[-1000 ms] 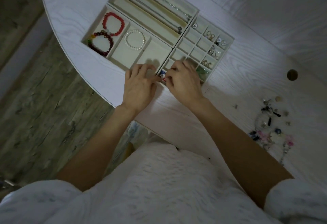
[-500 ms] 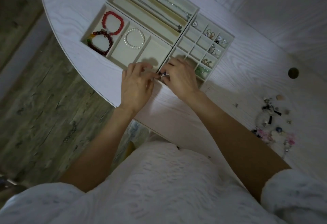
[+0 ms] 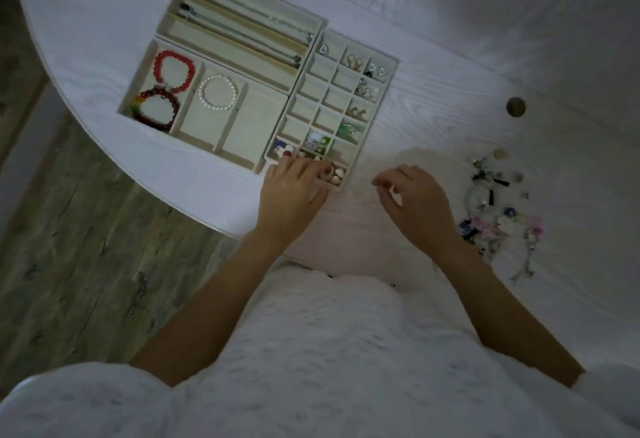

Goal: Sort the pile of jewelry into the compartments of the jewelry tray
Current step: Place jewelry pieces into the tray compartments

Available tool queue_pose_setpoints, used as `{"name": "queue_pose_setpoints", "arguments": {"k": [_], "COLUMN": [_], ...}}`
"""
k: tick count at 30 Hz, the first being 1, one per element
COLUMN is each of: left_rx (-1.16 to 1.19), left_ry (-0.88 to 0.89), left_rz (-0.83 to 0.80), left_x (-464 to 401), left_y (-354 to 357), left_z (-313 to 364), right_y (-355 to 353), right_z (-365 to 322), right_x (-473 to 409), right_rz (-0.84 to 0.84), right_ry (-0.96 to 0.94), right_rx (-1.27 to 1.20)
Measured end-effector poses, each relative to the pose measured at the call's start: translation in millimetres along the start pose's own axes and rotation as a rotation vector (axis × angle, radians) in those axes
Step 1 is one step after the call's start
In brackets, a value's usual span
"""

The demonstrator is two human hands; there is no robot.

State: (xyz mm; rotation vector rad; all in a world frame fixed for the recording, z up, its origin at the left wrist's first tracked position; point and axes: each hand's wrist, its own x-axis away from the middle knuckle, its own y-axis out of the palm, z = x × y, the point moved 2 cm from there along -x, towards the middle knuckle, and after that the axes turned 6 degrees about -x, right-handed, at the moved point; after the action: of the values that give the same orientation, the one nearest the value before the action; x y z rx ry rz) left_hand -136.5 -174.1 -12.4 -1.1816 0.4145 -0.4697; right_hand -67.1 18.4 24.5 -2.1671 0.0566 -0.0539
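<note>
The cream jewelry tray lies on the white table. Its left section holds a red bead bracelet, a dark red bracelet and a pearl bracelet. Chains lie in the long slots. The small grid on the right holds earrings and small pieces in several cells. My left hand rests its fingertips on the grid's nearest row. My right hand hovers over bare table to the right of the grid, fingers loosely curled, nothing visible in it. The unsorted jewelry pile lies to its right.
A round cable hole sits in the table beyond the pile. The table's curved edge runs close under my left hand, with wooden floor below. My white-clothed lap fills the bottom of the view.
Both hands were together at the grid's near corner. My right hand has pulled away to the right, toward the pile. My left hand stays at the grid's near row, whose nearby cells now show.
</note>
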Motion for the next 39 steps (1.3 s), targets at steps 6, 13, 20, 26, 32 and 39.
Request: {"name": "queue_pose_setpoints", "arguments": {"k": [6,13,20,26,32,39], "left_rx": [-0.102,-0.081,-0.082,-0.04,-0.057,-0.003], "left_ry": [-0.033,-0.019,-0.078,-0.097,-0.099,-0.15], "left_rz": [-0.117,-0.151,-0.105,-0.066,-0.032,-0.01], "left_x": [-13.9,-18.2,-18.3,-17.0,-16.3,-1.1], "left_y": [8.3,13.4,18.5,20.8,20.7,16.0], "left_z": [24.8,40.7,42.7,46.5,49.9,44.3], "right_y": [-33.7,-28.4,-31.1,-58.5,-57.8,-49.5], "right_z": [66.3,121.5,115.0,150.4,147.9,73.6], "right_x": [85.4,110.9,114.7,110.1,96.9,69.3], "right_rz": [0.157,0.203,0.322,0.314,0.248,0.207], "right_ry": [0.384,0.626,0.495,0.761,0.724,0.519], "right_rx": [0.045,0.118,-0.035,0.076,0.026,-0.637]}}
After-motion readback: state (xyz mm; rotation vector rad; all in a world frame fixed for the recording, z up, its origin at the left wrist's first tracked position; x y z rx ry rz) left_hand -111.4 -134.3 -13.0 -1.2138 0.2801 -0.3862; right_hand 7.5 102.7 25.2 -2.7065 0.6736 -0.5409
